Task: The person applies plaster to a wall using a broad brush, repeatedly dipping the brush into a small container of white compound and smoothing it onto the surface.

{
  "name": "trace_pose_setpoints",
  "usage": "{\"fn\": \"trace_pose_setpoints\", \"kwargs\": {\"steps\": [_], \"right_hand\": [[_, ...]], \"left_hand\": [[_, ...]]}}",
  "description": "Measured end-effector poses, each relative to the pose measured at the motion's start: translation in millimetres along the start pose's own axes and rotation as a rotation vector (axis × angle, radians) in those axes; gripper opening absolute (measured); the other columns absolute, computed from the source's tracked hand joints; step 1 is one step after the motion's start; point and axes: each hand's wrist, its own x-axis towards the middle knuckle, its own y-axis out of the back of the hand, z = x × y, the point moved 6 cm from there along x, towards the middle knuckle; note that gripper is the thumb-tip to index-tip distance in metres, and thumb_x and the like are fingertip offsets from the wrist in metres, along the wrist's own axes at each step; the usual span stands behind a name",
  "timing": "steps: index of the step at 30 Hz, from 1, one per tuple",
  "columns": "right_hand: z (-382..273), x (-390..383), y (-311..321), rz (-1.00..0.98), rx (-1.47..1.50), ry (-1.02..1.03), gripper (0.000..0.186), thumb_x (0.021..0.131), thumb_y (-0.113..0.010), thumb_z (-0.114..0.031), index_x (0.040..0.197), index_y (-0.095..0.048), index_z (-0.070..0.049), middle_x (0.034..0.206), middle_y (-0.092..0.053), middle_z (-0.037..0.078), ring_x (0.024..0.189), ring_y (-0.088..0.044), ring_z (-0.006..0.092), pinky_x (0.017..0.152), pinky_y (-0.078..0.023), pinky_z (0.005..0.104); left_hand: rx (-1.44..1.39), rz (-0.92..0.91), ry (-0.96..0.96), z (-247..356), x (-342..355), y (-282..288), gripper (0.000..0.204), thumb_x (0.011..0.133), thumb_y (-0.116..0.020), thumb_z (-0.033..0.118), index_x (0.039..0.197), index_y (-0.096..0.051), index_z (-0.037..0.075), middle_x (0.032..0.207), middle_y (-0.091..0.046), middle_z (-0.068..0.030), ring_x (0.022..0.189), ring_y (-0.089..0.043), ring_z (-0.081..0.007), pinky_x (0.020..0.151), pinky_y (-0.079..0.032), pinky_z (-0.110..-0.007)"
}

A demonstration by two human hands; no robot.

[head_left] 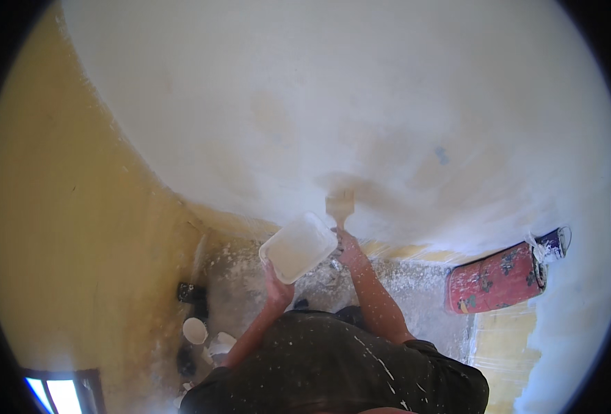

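Observation:
My left hand grips a white plastic tray of pale, creamy liquid by its lower left edge. In my right hand, beside the tray, is a wide flat brush, its head up against or just in front of a wall coated in patchy white. The brush casts a soft shadow there; whether its bristles touch the surface I cannot tell. Pale spatters dot my dark shirt.
Left is a yellow wall above a bright rectangular opening. A red rolled mat and dark bucket lie right. A white container and dark items sit on the spattered floor.

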Motion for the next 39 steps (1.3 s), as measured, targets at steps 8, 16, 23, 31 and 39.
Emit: {"fn": "trace_pose_setpoints", "kwargs": {"steps": [8, 16, 23, 31, 39], "right_hand": [[-89.9, -22.2, -96.6, -0.627, 0.301, 0.057, 0.004, 0.087, -0.054, -0.009, 0.084, -0.053, -0.012, 0.061, -0.042, -0.005, 0.048, -0.039, 0.0068, 0.041, -0.034, 0.0219], [-229.0, -285.0, -249.2, -0.743, 0.001, 0.702, 0.027, 0.091, -0.061, -0.028, 0.108, -0.053, -0.008, 0.065, -0.037, -0.007, 0.046, -0.031, 0.0018, 0.034, -0.025, 0.0164], [-148.4, -77.6, -139.9, -0.283, -0.168, 0.526, 0.032, 0.094, -0.054, -0.039, 0.112, -0.051, -0.012, 0.064, -0.039, -0.008, 0.043, -0.033, 0.0038, 0.039, -0.027, 0.0167], [37.1, 23.3, -13.6, -0.144, 0.092, -0.12, 0.011, 0.09, -0.056, -0.023, 0.089, -0.052, -0.012, 0.057, -0.037, -0.005, 0.049, -0.041, 0.0082, 0.04, -0.03, 0.0219], [-126.6, -120.4, -193.2, -0.682, 0.194, 0.187, 0.008, 0.09, -0.057, -0.012, 0.092, -0.049, -0.012, 0.065, -0.04, -0.007, 0.048, -0.036, 0.0042, 0.039, -0.026, 0.0205]], "left_hand": [[0.278, 0.017, -0.237, 12.2, -3.5, 3.6, 0.04, 0.095, -0.048, 0.008, 0.132, -0.038, -0.003, 0.123, -0.051, -0.0171, 0.113, -0.048, -0.0287, 0.102, -0.033, -0.037], [-0.731, 0.086, 0.307, -31.9, -3.5, 7.6, 0.047, 0.1, -0.042, 0.03, 0.138, -0.034, 0.003, 0.13, -0.049, -0.0128, 0.119, -0.047, -0.0264, 0.104, -0.035, -0.038], [-0.747, 0.123, 0.28, -42.3, -3.8, 15.5, 0.048, 0.1, -0.042, 0.025, 0.14, -0.03, 0.002, 0.133, -0.044, -0.0138, 0.123, -0.041, -0.0247, 0.107, -0.03, -0.037], [-0.16, 0.133, 0.015, -15.0, -7.6, 32.4, 0.048, 0.102, -0.032, 0.036, 0.138, -0.033, 0.005, 0.131, -0.046, -0.0125, 0.121, -0.045, -0.0233, 0.105, -0.034, -0.036], [-0.673, 0.302, 0.18, -2.9, -15.0, 19.0, 0.049, 0.101, -0.032, 0.038, 0.138, -0.034, 0.007, 0.132, -0.047, -0.01, 0.123, -0.046, -0.0221, 0.104, -0.036, -0.036]]}}
